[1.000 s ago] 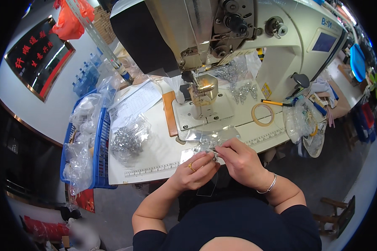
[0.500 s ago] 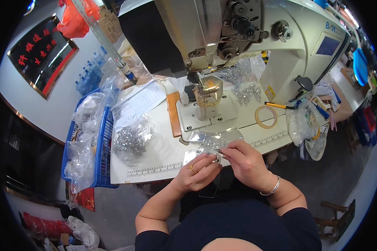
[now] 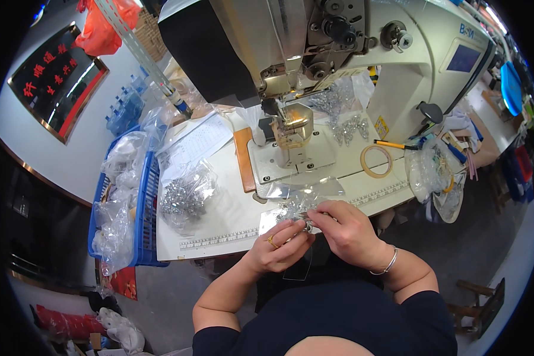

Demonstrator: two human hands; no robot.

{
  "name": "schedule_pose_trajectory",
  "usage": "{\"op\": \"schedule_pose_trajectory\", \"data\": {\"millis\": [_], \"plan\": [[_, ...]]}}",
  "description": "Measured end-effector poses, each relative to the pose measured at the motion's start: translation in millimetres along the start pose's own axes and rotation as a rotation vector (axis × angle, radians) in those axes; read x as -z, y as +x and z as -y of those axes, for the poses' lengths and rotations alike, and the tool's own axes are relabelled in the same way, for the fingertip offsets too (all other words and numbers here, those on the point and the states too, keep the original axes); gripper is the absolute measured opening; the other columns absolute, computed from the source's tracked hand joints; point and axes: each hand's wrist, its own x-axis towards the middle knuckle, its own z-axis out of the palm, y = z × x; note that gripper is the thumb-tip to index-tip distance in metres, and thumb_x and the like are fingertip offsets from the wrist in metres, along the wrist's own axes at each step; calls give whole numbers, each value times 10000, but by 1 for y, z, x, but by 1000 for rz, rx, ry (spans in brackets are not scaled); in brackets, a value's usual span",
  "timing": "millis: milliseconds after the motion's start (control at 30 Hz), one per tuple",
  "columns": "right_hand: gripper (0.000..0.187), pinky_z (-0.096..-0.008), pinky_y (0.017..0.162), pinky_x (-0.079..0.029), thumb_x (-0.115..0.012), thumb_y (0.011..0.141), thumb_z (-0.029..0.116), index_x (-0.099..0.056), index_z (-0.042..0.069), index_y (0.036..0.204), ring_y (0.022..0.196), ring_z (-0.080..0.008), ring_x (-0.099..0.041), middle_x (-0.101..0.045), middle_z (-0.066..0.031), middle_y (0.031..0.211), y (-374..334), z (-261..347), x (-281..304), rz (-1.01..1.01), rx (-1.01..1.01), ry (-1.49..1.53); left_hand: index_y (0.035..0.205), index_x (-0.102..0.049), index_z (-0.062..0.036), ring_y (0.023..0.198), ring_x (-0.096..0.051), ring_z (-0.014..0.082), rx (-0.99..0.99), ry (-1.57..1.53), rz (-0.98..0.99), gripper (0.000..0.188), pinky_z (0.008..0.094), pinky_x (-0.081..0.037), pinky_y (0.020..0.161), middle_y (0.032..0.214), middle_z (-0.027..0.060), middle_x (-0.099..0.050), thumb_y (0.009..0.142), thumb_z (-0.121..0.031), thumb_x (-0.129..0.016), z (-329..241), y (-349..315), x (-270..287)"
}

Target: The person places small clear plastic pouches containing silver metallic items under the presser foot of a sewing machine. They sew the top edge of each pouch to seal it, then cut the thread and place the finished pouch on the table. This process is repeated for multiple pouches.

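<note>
At the table's near edge both of my hands are together over a small silvery, sparkling piece. My left hand, with a gold ring, has its fingers closed round the lower part of this piece. My right hand is closed in a pinch at its upper side; what lies between those fingertips is too small to name. Just beyond the fingers lies a clear plastic sheet, with glittering silver bits near it. A thin clear strip hangs below my left hand.
A large white sewing machine stands over the table. To the left are a bag of silver pieces and a blue basket of plastic bags. A tape roll, a yellow-black cutter and another plastic bag lie right.
My right fingers have shifted slightly to the left, closer over the silvery piece. My left hand keeps its hold. The whole view has moved a little.
</note>
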Motion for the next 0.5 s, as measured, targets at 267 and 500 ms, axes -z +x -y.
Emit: {"op": "schedule_pose_trajectory", "data": {"millis": [267, 500], "plan": [[286, -322, 610, -523, -623, 694, -113, -626, 16, 949, 735, -256, -614, -576, -112, 901, -1, -7, -8, -143, -124, 170, 827, -690, -110, 977, -585, 244, 157, -28, 18, 197, 352, -519, 802, 964, 28, -567, 644, -51, -733, 0, -6, 7], [296, -290, 636, -487, -621, 763, -79, -592, 19, 1040, 768, -227, -568, -535, -118, 950, -29, -56, -8, -187, -351, 113, 927, -623, -46, 905, -572, 300, 655, 660, -425, 304, 377, -478, 782, 981, 140, -577, 656, 91, -604, 56, -35, 108]]}}
